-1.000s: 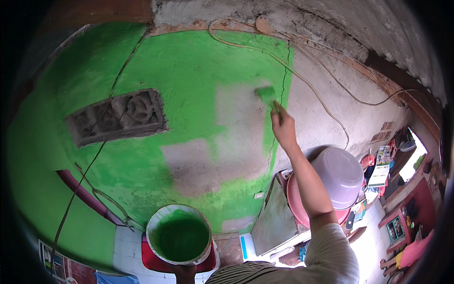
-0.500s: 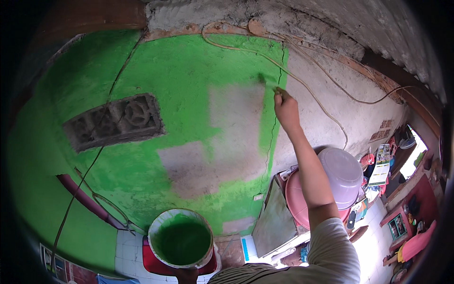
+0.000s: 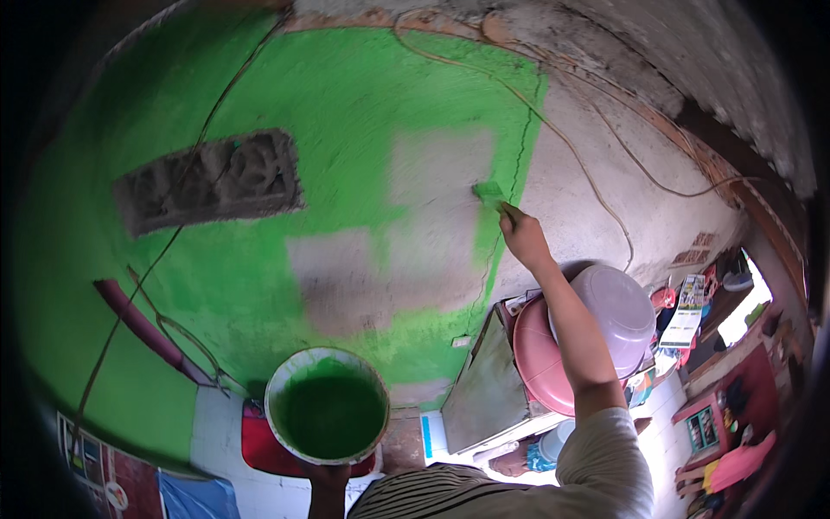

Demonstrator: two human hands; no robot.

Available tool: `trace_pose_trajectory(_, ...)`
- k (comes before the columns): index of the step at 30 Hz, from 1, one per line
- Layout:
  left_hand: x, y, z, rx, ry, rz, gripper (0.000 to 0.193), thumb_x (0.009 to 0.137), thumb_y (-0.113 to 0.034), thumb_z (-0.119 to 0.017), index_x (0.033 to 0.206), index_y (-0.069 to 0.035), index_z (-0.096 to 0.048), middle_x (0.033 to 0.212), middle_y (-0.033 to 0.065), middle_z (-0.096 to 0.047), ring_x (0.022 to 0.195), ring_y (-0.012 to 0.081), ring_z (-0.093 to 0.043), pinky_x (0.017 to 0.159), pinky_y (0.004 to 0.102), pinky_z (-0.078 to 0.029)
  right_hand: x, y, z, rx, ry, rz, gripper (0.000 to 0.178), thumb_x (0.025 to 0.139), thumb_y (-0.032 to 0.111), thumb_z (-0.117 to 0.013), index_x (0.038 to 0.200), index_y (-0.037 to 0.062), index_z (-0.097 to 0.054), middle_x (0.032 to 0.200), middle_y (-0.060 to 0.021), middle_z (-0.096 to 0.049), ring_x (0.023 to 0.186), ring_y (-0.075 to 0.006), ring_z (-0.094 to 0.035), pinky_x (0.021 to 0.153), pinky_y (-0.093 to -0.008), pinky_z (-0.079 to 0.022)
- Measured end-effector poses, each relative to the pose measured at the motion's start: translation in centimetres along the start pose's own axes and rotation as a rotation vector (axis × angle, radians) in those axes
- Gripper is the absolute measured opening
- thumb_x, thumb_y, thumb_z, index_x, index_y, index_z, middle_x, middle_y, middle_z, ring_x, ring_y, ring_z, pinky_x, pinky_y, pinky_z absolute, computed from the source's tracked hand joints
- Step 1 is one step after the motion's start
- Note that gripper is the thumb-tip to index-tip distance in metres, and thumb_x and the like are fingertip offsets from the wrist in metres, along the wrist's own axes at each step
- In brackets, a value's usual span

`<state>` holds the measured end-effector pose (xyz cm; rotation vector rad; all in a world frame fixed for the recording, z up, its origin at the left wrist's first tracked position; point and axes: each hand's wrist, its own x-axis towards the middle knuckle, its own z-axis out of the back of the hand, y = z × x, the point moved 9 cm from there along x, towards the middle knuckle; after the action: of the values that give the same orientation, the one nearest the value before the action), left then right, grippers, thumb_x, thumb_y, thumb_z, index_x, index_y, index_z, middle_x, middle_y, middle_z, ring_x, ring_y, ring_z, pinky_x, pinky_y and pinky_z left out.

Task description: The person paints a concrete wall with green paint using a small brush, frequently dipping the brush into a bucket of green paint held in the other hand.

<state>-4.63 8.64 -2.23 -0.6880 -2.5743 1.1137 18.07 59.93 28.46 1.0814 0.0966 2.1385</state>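
My right hand (image 3: 523,238) is closed around the handle of a paintbrush (image 3: 488,192). Its green-coated bristles are against the wall (image 3: 346,95), at the right border of a bare greyish patch (image 3: 432,251) surrounded by green paint. Low in the view, my left hand (image 3: 327,476) grips the near side of a round white bucket (image 3: 322,354). Dark green paint (image 3: 333,411) fills part of the bucket, and green smears its inner wall. Most of my left hand's fingers are hidden beneath the bucket.
A vent block (image 3: 212,182) is set in the wall, with a dark cable (image 3: 232,93) across it. Right of the green edge hangs a pale cable (image 3: 562,134). Large basins (image 3: 614,311) top a cabinet (image 3: 484,389). A red seat (image 3: 259,441) stands behind the bucket. Another person (image 3: 743,463) is far right.
My right hand has moved the brush down along the right side of the bare patch. The head view has shifted, so the wall and bucket appear higher. My left hand still holds the bucket.
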Motion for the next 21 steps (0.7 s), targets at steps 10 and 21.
trace_pose_trajectory(10,1.2,0.5,-3.3,-0.166,0.046,0.186,0.062,0.105,-0.05,-0.037,0.148,-0.005,-0.043,0.143,0.018,-0.054,0.129,0.0314,-0.056,0.108,0.051,-0.05,-9.4,15.0,4.7,0.84,0.483,-0.225,0.032,0.09,-0.005,-0.056,0.121,-0.0055,-0.063,0.082,-0.0082,-0.065,0.061,-0.0111,-0.059,0.054,-0.0235,-0.049)
trace_pose_trajectory(21,0.8,0.8,-4.6,-0.38,0.116,0.327,0.066,0.104,-0.056,-0.034,0.151,-0.01,-0.04,0.146,0.0152,-0.054,0.134,0.0314,-0.054,0.113,0.0514,-0.044,-22.2,31.4,-8.9,0.052,1.105,0.622,0.017,0.092,0.019,-0.064,0.1,0.0049,-0.068,0.081,-0.0179,-0.07,0.076,-0.0403,-0.069,0.073,-0.0495,-0.055)
